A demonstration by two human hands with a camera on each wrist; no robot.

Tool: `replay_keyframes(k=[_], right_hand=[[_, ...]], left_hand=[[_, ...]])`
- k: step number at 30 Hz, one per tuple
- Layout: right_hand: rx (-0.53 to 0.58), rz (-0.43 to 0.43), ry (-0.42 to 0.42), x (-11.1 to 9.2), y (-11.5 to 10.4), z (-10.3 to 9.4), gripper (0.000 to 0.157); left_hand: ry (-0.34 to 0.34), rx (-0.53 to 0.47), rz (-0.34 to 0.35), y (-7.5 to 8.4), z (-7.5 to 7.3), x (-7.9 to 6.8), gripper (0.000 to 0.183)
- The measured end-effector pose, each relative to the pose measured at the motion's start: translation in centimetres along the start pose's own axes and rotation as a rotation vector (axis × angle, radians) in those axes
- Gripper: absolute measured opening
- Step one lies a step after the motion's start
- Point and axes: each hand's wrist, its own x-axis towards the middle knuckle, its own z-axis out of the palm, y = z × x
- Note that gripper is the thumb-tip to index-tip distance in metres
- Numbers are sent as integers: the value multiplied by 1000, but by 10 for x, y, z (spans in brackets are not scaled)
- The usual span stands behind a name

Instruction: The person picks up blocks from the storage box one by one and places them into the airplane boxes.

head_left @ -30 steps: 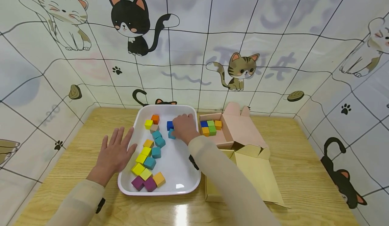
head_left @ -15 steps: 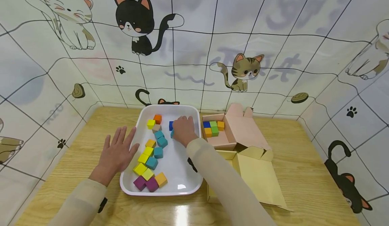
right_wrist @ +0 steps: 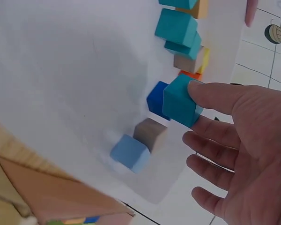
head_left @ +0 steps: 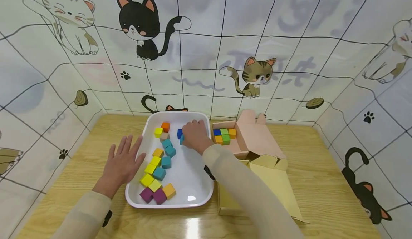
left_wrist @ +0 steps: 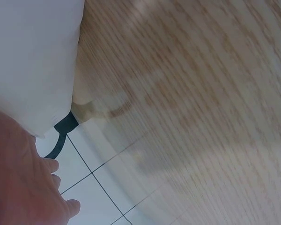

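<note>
My right hand (head_left: 195, 136) is over the far right part of the white tray (head_left: 190, 174). In the right wrist view, its thumb and index finger pinch a teal cube (right_wrist: 179, 99), while the other fingers are loosely bent. Close behind that cube is a dark blue cube (right_wrist: 156, 97). A grey-brown cube (right_wrist: 150, 133) and a light blue cube (right_wrist: 130, 153) lie nearby in the tray; in the head view my hand hides them. At the tray's left rim, my left hand (head_left: 120, 165) has its fingers straight and spread and holds nothing. The left wrist view shows only part of that hand.
Several yellow, teal, purple and orange cubes fill the tray's left side, among them a purple cube (head_left: 159, 196). Right of the tray stands an open pink box (head_left: 237, 147) with several cubes inside. In front of it is an open yellow box (head_left: 273, 185), partly behind my right sleeve.
Both hands keep nearly the same places while the head view shifts slightly. A little less of the teal cube shows beside my right hand than a second ago.
</note>
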Motion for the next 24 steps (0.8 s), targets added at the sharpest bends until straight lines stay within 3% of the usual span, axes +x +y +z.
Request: replay_keyframes(k=[7,14,24], right_hand=[[1,-19,29,-9,15,-21,33],[39,-38,77,-26,49,-44,26],[65,17,65,-44,112,-44,25]], left_hand=[[-8,-15,1,0,-1,-1,68],[7,-15,10,-1,2,-1,69],[3,-16,11,0,0,-2,69]])
